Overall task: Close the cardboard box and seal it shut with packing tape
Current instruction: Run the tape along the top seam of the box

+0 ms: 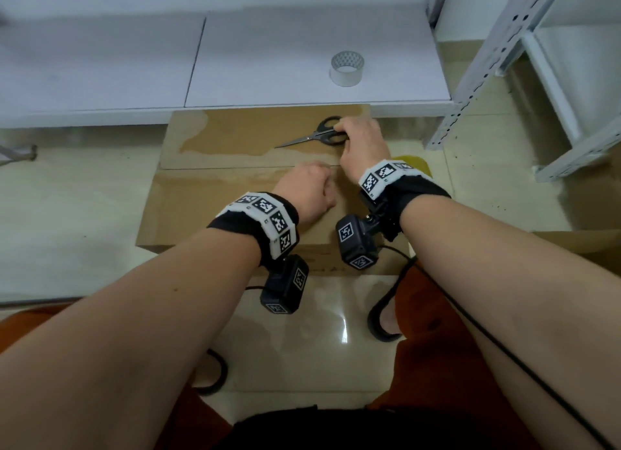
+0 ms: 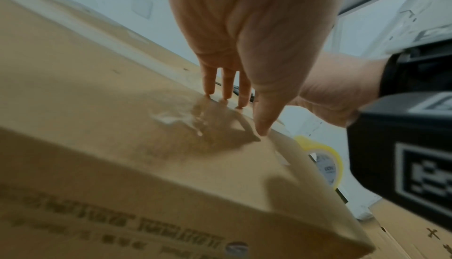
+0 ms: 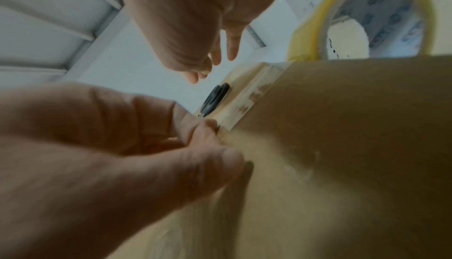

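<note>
Cardboard box (image 1: 208, 194) sits on the tiled floor (image 1: 67, 214) in front of me, both top flaps down and meeting at the centre seam. Glossy clear tape shows along that seam in the right wrist view.

My left hand (image 1: 307, 194) rests on the near flap at the seam. Left wrist view: fingers (image 2: 227, 85) straight, tips touching the cardboard, holding nothing.

My right hand (image 1: 361, 143) is over the far flap, on the black handles of the scissors (image 1: 319, 135). Scissors lie flat on the box, blades shut, pointing left. Right wrist view shows the fingers loosely extended above the handles; I cannot tell whether they actually grip.

Yellow tape roll (image 3: 367, 17) hangs at the box's right edge, by the seam end. A second, clear roll (image 1: 347, 68) stands on the low white shelf (image 1: 302, 46) behind the box, well apart. Metal rack (image 1: 504, 63) at right.
</note>
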### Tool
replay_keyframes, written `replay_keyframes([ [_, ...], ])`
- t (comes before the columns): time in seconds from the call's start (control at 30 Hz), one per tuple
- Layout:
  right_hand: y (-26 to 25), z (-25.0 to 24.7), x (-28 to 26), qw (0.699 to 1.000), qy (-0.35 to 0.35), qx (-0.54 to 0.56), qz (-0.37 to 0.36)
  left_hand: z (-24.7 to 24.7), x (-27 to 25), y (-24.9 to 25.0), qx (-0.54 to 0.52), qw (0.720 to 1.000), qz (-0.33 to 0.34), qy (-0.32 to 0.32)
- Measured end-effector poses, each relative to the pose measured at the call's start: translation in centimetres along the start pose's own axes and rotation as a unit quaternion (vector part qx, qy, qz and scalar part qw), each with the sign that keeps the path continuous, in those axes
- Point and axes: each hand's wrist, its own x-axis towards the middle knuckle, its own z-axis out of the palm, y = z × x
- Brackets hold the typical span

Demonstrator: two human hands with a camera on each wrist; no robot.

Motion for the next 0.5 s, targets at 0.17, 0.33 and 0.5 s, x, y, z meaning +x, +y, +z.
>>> replay_keyframes([
  [0.17,-0.6,0.3,2.3,0.986,-0.138,-0.094,0.004,-0.3,-1.0,-1.8,-0.061,0.998,-0.028,0.016],
  [0.33,-1.3,0.3,2.4,0.975,-0.116,-0.187,0.029,-0.4,-1.7,-3.2,-0.059,0.996,-0.054,0.044],
  [0.5,-1.2,-0.9,1.1,0.972,-0.142,-0.161,0.1,0.1,-1.7,-3.0,-0.033,0.997,-0.06,0.046],
])
